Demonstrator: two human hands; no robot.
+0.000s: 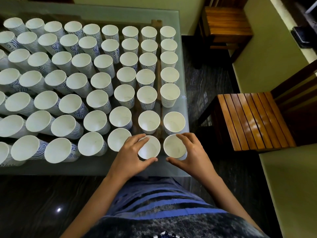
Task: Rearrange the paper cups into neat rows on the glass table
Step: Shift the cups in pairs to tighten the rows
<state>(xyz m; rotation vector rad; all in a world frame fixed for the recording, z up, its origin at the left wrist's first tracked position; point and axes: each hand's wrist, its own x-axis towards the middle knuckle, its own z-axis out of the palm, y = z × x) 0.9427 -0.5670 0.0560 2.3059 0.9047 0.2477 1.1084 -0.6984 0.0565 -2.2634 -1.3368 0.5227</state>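
White paper rims sit in both grips. The left hand (132,156) curls round a paper cup (150,148) standing mouth up in the nearest row. Its thumb lies on the near side of the rim and its fingers hook over the far-left side, so that grip is wrapped about the cup. The right hand (191,152) holds the corner cup (173,146) the same way, thumb at the near edge, fingers arched over the far-right rim, grip closed round it. The two held cups are just beside each other with a narrow gap between, near the front right corner of the glass surface (77,169); whether their bases rest on the glass or hang just off it cannot be told.

Just behind them stand two more cups (148,121), also side by side. From there the rows of paper cups (123,95) spread leftward and away over most of the surface, all mouth up, white inside with a blue wavy pattern on the outer walls. The three columns on the right run in straight lines.

Past the right edge a slatted wooden seat (253,121) stands near the surface, and a second wooden piece (224,23) sits farther back. A dark floor (34,203) lies below, and a blue-and-black striped garment (163,200) fills the bottom of the view
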